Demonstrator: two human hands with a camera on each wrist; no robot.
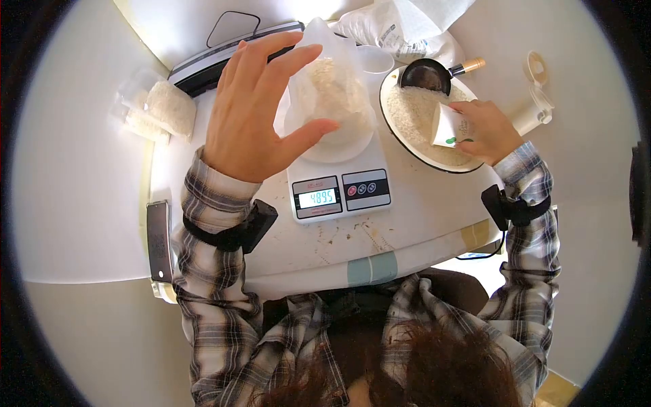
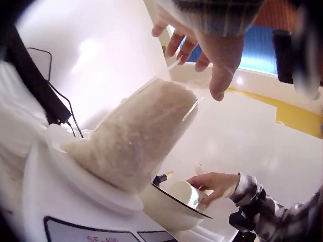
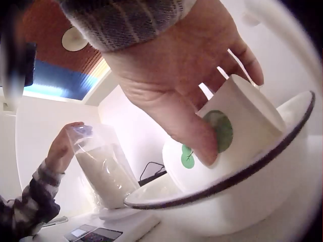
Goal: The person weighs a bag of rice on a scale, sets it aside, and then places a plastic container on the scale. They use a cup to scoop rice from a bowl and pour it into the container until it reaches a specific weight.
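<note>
My right hand grips a white paper cup with green leaf prints, thumb on one side and fingers on the other. The cup lies tilted over the rice in a dark-rimmed white bowl. A clear plastic bag partly filled with rice stands on the white plate of a kitchen scale, whose display is lit. My left hand is at the bag's top, its fingers spread and the thumb apart from them.
A black pan with a wooden handle rests in the bowl's far side. Filled bags stand at the left, near a phone. Behind the scale lie a long black device, a clear cup and a large white bag.
</note>
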